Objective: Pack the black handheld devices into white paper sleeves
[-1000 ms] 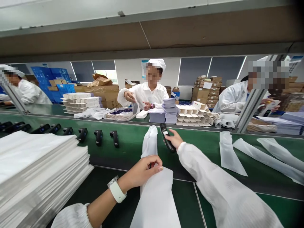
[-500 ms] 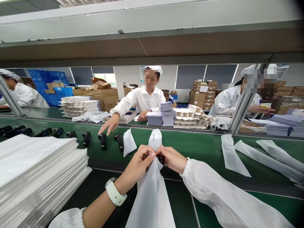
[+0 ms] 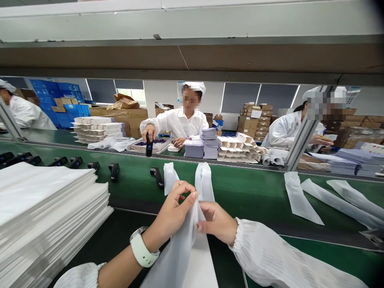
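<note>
A long white sheet-like sleeve [image 3: 184, 244] runs from the bottom centre up between my hands. My left hand [image 3: 177, 204], with a pale green watch on the wrist, pinches its folded edge near the top. My right hand [image 3: 217, 222] is closed around the sleeve's right side, thumb in front, lower than the left one. Past my fingers a white looped strip [image 3: 205, 182] lies on the green belt [image 3: 240, 188]. A smaller white piece [image 3: 170, 176] is just beyond my left hand, beside a black device [image 3: 157, 177].
On the left rises a tall stack of white sheets [image 3: 48, 208]. More black devices [image 3: 114, 172] line the belt. White strips [image 3: 303, 200] lie at right. Across the belt a person [image 3: 183, 120] holds a black device; booklets [image 3: 193, 148] and cartons [image 3: 238, 150] stand nearby.
My right hand has moved down along the sleeve, and the dark object beside it no longer shows. The person opposite has lifted a black device off the belt.
</note>
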`<state>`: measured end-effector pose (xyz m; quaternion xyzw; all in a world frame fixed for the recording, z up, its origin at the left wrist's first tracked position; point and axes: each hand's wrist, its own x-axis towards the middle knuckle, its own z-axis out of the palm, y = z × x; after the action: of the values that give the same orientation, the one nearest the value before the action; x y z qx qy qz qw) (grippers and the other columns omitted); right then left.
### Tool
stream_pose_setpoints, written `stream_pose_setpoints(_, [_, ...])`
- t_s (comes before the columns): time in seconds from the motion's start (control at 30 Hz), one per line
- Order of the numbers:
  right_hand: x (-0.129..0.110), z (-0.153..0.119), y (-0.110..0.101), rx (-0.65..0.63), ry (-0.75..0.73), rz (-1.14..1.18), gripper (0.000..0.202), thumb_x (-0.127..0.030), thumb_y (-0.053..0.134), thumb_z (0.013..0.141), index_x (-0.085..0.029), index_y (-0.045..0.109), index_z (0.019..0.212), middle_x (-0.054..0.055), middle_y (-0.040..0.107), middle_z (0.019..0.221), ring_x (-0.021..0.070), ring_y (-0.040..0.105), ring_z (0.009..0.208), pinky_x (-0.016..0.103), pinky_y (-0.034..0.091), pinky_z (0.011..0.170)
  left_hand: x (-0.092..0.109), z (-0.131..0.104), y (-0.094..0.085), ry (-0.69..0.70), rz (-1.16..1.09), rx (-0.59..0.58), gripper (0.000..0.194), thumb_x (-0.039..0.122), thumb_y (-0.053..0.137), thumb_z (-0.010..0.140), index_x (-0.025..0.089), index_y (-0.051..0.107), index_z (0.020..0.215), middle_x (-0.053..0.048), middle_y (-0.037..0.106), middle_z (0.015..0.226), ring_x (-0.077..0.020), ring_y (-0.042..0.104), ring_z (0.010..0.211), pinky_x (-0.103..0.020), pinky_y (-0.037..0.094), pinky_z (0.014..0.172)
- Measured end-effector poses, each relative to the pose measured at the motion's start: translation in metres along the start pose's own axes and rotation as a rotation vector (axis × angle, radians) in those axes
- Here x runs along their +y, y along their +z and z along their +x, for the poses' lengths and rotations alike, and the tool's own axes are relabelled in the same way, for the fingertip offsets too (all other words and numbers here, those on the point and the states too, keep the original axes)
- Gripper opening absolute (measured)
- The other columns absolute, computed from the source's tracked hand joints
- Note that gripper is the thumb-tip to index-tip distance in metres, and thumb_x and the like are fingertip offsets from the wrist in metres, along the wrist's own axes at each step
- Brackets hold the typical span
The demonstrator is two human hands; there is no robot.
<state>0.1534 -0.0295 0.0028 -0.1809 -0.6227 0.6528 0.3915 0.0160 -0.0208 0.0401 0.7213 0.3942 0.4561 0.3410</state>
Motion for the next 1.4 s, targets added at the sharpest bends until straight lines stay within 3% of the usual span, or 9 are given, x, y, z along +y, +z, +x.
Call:
stream_pose_setpoints(0.13, [0.0,0.001,-0.002,0.013,0.074,-0.107,0.029,-0.039,0.057,0.066,-0.011,0.06,0.067,0.002,0.055,0.062,0.0111,0.051,0.059,0.026,0.041,0.061,0.003,0.001,-0.001,-0.019,0.027,0.009,0.019,0.034,0.038,0.081,0.018,0.045,0.072,0.001,0.041,0.078,-0.0115,0.041,0.07,-0.022,0.032,0.064])
stream_pose_setpoints(0.27, [-0.026,0.01,-0.072,0.674,-0.026,-0.518,0.042,-0.053,0.047,0.066,-0.012,0.058,0.065,0.002,0.055,0.058,0.0107,0.048,0.051,0.023,0.039,0.05,-0.006,0.004,-0.009,-0.032,0.114,0.003,0.02,0.036,0.034,0.082,0.023,0.044,0.093,0.0,0.044,0.084,-0.0134,0.043,0.077,-0.023,0.033,0.067])
stream_pose_setpoints(0.37, [-0.045,0.003,-0.142,1.097,-0.052,-0.78,0.051,-0.056,0.033,0.07,-0.012,0.057,0.083,0.006,0.058,0.071,0.017,0.052,0.064,0.028,0.041,0.056,-0.022,0.004,-0.018,-0.113,0.274,-0.232,0.031,0.041,0.043,0.076,0.024,0.044,0.101,-0.002,0.047,0.089,-0.0172,0.044,0.084,-0.025,0.034,0.068])
stream_pose_setpoints(0.53, [-0.039,-0.023,-0.194,1.257,0.059,-1.004,0.036,-0.043,0.043,0.067,-0.012,0.057,0.081,0.014,0.055,0.083,0.0318,0.046,0.091,0.044,0.034,0.072,-0.048,0.002,-0.024,-0.288,0.459,-0.59,0.044,0.047,0.057,0.06,0.019,0.05,0.093,-0.005,0.049,0.091,-0.0232,0.045,0.085,-0.027,0.036,0.064])
stream_pose_setpoints(0.67, [-0.02,-0.014,-0.172,1.109,0.039,-1.117,0.037,-0.033,0.047,0.067,-0.016,0.05,0.1,0.014,0.046,0.107,0.03,0.033,0.108,0.046,0.028,0.083,-0.055,0.004,-0.022,-0.305,0.469,-0.545,0.03,0.044,0.052,0.063,0.016,0.051,0.074,-0.003,0.051,0.081,-0.0203,0.048,0.073,-0.023,0.032,0.054])
stream_pose_setpoints(0.87, [0.01,0.02,-0.07,0.293,-0.006,-0.911,0.033,-0.035,0.061,0.061,-0.023,0.055,0.092,0.0,0.058,0.088,0.0139,0.054,0.082,0.025,0.042,0.07,-0.055,0.006,-0.02,-0.247,0.434,-0.522,0.023,0.039,0.051,0.066,0.016,0.053,0.065,0.001,0.05,0.067,-0.0151,0.046,0.063,-0.021,0.028,0.051])
stream_pose_setpoints(0.97, [0.02,0.02,-0.035,0.223,-0.062,-0.879,0.017,-0.029,0.062,0.062,-0.02,0.06,0.076,0.0,0.059,0.073,0.0128,0.054,0.07,0.024,0.042,0.064,-0.054,0.004,-0.021,-0.198,0.412,-0.507,0.022,0.038,0.052,0.066,0.016,0.055,0.066,0.001,0.05,0.066,-0.0145,0.045,0.063,-0.021,0.028,0.051])
stream_pose_setpoints(1.17, [0.022,0.017,-0.039,0.294,-0.099,-0.878,0.007,-0.025,0.057,0.068,-0.02,0.061,0.066,0.0,0.06,0.066,0.0125,0.053,0.063,0.025,0.041,0.062,-0.048,0.004,-0.022,-0.09,0.235,-0.42,0.037,0.032,0.058,0.066,0.023,0.045,0.099,0.0,0.048,0.088,-0.0154,0.045,0.079,-0.022,0.034,0.063])
stream_pose_setpoints(1.4, [0.012,0.015,-0.054,-0.06,0.061,-0.878,0.019,-0.031,0.049,0.073,-0.016,0.057,0.064,0.002,0.058,0.075,0.0134,0.052,0.07,0.026,0.04,0.066,-0.039,0.006,-0.028,-0.014,0.16,-0.549,0.024,0.036,0.054,0.071,0.016,0.048,0.057,-0.001,0.046,0.087,-0.0149,0.044,0.081,-0.022,0.033,0.067])
